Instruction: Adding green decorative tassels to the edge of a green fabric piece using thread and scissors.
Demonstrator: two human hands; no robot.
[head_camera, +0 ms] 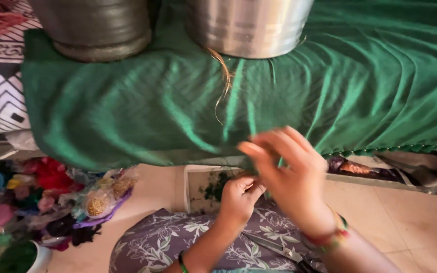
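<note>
Both hands meet at the near hem of the green cloth.

Left hand (238,198) is curled shut, pinching the hem of the green cloth (178,101); right hand (287,177) hovers over it, fingers spread and blurred. The cloth runs long from left to right, draped toward the person. Two metal pots (251,25) stand on its far edge, scissors (279,250) lie on the lap, and a heap of bright craft bits (51,202) sits left.
</note>
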